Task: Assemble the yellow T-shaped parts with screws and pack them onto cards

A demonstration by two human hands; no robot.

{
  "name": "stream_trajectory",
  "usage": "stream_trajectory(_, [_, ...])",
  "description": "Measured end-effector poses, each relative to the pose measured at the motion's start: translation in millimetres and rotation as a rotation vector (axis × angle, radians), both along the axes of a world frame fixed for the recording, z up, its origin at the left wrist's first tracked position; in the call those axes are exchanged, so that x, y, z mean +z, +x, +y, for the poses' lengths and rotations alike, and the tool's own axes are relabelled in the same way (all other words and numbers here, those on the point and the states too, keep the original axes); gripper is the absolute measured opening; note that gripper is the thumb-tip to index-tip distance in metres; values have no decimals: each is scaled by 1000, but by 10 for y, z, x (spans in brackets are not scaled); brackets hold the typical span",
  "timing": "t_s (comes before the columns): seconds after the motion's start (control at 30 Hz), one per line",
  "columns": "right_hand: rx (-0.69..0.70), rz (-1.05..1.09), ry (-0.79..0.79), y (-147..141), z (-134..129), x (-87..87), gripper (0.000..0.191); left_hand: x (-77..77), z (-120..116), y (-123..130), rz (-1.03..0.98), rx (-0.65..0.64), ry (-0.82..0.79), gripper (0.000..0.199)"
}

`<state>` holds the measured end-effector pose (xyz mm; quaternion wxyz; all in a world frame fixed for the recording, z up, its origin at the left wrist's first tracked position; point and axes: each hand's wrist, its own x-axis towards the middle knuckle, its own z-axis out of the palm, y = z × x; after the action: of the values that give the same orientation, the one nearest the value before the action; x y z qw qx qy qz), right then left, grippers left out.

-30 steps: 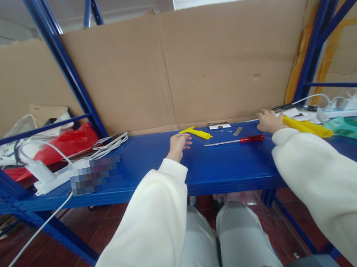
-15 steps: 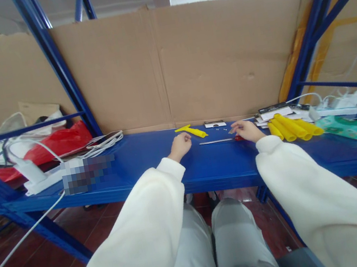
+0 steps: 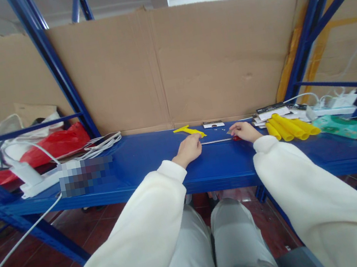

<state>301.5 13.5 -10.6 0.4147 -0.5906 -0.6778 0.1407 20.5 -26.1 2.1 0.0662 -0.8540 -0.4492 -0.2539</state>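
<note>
My left hand (image 3: pixel 188 149) is closed, its fingertips in front of the near end of a yellow T-shaped tool (image 3: pixel 187 130) and beside the tip of a screwdriver (image 3: pixel 216 141). What it grips, if anything, is hidden. My right hand (image 3: pixel 244 131) pinches a small thin flat piece (image 3: pixel 229 132), too small to name. Under that hand lies the screwdriver's red handle, its metal shaft pointing left. Behind the shaft are a few tiny pale bits (image 3: pixel 223 129), perhaps screws, and a small black-and-white box (image 3: pixel 213 124).
Several yellow tubes (image 3: pixel 289 126) lie on the blue shelf (image 3: pixel 149 164) at the right, beside a green packet (image 3: pixel 343 125) and stacked small boxes (image 3: pixel 271 111). On the left stand a white power strip (image 3: pixel 40 183) and a red bag (image 3: pixel 57 143). A cardboard sheet (image 3: pixel 113 76) walls the back.
My left hand has moved right and slightly nearer, from left of the yellow tool to the screwdriver's tip. My right hand has hardly moved and still pinches the thin piece.
</note>
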Motion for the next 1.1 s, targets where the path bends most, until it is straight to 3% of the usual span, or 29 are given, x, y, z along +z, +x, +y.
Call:
stream_trajectory(0.23, [-35, 4, -34, -16, -7, 0, 26, -3, -69, 96, 240, -94, 124, 38])
stream_trajectory(0.4, [-8, 34, -53, -21, 4, -13, 25, -9, -76, 124, 285, -107, 138, 36])
stream_trajectory(0.8, [12, 71, -66, -50, -35, -7, 21, -13, 37, 170, 273, -79, 7, 45])
stream_trajectory(1.1, [9, 42, -70, -66, -58, 12, 21, 162, 143, 270, 281, -7, -201, 60])
